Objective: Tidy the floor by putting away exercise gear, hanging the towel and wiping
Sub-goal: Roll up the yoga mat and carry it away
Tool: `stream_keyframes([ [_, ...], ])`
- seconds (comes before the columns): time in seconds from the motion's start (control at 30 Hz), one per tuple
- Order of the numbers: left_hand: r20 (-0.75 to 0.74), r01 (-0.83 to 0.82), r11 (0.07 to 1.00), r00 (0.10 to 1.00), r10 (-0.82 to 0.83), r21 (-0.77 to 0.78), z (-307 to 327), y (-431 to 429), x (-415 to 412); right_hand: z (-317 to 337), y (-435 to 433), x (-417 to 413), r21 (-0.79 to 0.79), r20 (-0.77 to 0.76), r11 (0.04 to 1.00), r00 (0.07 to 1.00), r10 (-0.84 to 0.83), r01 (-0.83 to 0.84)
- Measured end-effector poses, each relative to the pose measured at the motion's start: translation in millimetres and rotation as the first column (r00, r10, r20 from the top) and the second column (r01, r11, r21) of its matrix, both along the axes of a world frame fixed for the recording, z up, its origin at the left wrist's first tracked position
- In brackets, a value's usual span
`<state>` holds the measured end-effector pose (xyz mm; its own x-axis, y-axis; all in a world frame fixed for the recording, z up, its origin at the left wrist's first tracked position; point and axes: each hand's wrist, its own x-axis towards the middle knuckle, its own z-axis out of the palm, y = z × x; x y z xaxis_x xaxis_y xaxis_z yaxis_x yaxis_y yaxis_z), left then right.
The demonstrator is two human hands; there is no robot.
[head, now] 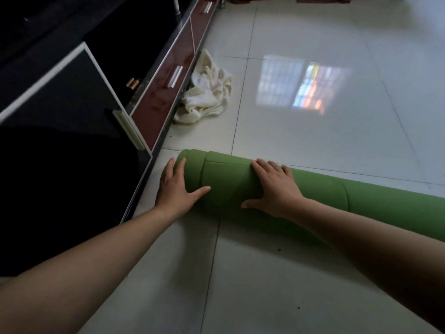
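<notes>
A green exercise mat (375, 206), rolled into a thick cylinder, lies across the white tiled floor from the cabinet's foot to the right edge of view. My left hand (177, 186) rests flat on the roll's left end, fingers spread. My right hand (274, 186) presses flat on top of the roll a little further right, fingers spread as well. Neither hand closes around the mat. A crumpled cream towel (207, 92) lies on the floor beyond the mat, against the cabinet's base.
A low dark cabinet (154, 109) with reddish drawer fronts and metal handles runs along the left side. The glossy floor tiles (313, 131) reflect a window. Small dark specks dot the tiles near me (279, 249).
</notes>
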<state>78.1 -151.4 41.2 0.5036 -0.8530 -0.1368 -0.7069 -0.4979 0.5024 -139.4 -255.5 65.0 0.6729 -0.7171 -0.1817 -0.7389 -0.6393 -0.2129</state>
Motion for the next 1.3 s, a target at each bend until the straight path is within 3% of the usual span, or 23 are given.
stream_keyframes([
  [0.17, -0.289, -0.208, 0.977, 0.934, 0.21, 0.038, -7.8, -0.1, 10.3, -2.0, 3.5, -2.0, -0.022, 0.008, 1.0, 1.0, 0.003, -0.002],
  [0.33, -0.272, -0.213, 0.975, 0.943, 0.19, -0.058, 3.4, -2.3, 5.8, 5.4, 2.2, -8.9, -0.036, 0.069, 0.999, 0.998, -0.003, 0.006],
  [0.53, -0.164, -0.041, 0.971, 0.986, 0.002, -0.237, 79.1, -41.8, -16.8, 56.9, -13.5, -43.0, -0.049, 0.209, 0.993, 0.973, -0.095, 0.108],
  [0.77, 0.09, 0.236, 0.885, 0.972, -0.218, -0.401, 209.0, -109.0, -90.3, 149.2, -40.6, -119.4, -0.01, 0.384, 0.948, 0.877, -0.289, 0.317],
  [1.03, 0.271, 0.487, 0.813, 0.869, -0.414, -0.32, 339.5, -135.2, -189.4, 281.9, -48.7, -193.6, 0.24, 0.457, 0.863, 0.733, -0.505, 0.445],
  [1.3, 0.127, 0.699, 0.699, 0.715, -0.688, -0.147, 464.9, -144.5, -322.1, 438.1, -54.6, -292.8, 0.508, 0.465, 0.632, 0.431, -0.773, 0.586],
])
